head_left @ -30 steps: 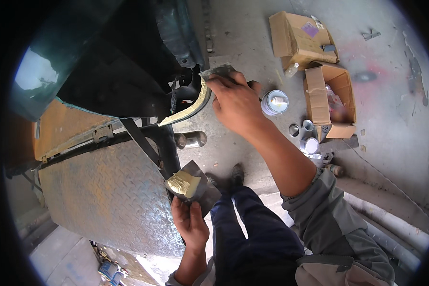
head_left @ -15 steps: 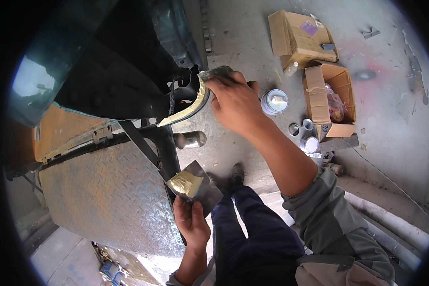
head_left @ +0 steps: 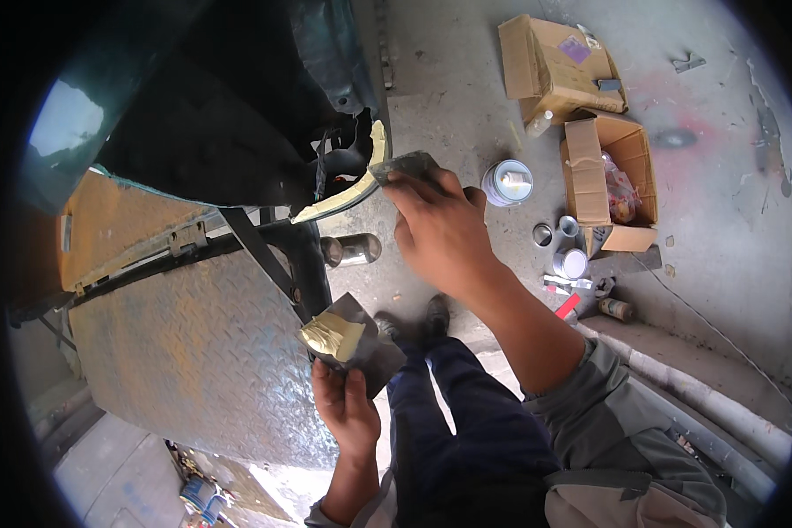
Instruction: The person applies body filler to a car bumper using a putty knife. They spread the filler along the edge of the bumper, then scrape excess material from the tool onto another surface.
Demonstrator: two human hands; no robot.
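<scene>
Cream filler runs as a curved band along the dark panel edge, centre-top of frame, just left of the right hand whose fingers pinch a spreader; left hand, lower centre, grips the filler-loaded board.

Two open brown cardboard boxes lie on the concrete floor.

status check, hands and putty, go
Right hand presses dark spreader on puttied curved edge. Left hand holds putty board. Nothing in the way.
</scene>
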